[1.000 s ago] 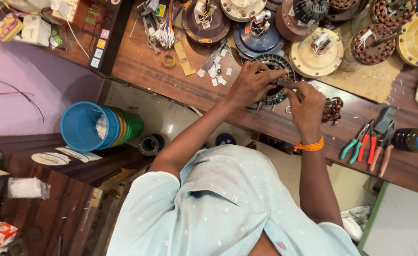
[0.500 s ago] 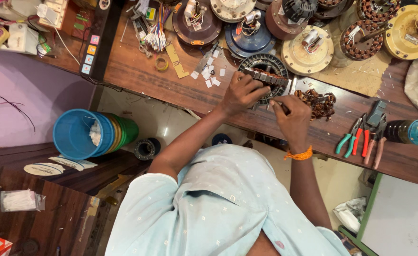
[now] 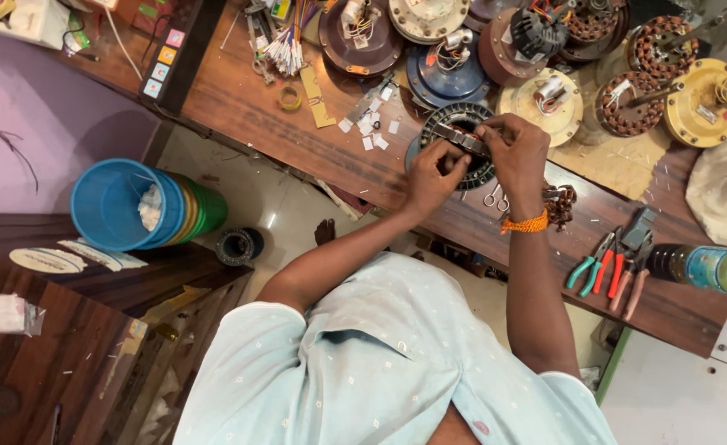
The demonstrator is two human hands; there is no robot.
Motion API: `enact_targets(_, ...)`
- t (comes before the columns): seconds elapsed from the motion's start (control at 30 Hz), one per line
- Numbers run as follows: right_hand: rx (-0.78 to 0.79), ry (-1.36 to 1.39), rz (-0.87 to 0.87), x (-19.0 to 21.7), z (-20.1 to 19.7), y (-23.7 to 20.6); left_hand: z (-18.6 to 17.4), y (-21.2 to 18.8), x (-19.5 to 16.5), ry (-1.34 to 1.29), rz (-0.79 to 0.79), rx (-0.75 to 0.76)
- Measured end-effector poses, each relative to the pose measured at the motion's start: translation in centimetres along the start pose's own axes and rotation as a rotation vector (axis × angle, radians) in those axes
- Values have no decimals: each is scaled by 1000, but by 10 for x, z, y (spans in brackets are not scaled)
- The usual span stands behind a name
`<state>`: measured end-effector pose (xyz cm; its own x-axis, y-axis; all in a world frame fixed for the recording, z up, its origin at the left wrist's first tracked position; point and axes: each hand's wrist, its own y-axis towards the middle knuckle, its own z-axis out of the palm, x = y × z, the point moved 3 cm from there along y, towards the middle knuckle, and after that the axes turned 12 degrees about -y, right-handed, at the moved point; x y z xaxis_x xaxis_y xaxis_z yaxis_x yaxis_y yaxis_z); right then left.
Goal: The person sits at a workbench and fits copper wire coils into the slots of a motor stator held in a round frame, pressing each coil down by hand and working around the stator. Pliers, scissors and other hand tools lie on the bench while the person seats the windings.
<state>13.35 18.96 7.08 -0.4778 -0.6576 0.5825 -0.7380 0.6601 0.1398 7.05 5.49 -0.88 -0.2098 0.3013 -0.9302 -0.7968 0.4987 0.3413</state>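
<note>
Head cam looking straight down: both hands are on a dark ring-shaped motor stator [image 3: 460,124] lying on the wooden bench [image 3: 248,107]. Left hand [image 3: 431,175] pinches the ring's near edge at about 6 o'clock, right hand [image 3: 518,150] grips the rim at roughly 3 o'clock, fingers curled around it. Small white paper slips [image 3: 369,130] sit just beside it at 9 o'clock. Pliers with coloured handles [image 3: 606,268] are way off at 4 o'clock, blue bucket [image 3: 120,204] down on the floor.

pale blue dotted shirt [image 3: 380,363], orange wristband [image 3: 525,223]
</note>
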Motion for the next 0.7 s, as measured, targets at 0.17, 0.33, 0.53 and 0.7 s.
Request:
enact_targets(0.17, 85, 145, 145, -21, 6, 9, 6, -1, 7, 17, -35, -55)
enact_targets(0.33, 27, 94, 187, -37, -4, 2, 0, 0, -6, 370, 247, 66)
enact_targets(0.53, -16, 247, 212, -44, -14, -40, -13, 25, -18, 462, 540, 399)
enact_targets(0.7, -116, -22, -32, -24, -11, -65, -14, 41, -12, 416, 491, 539)
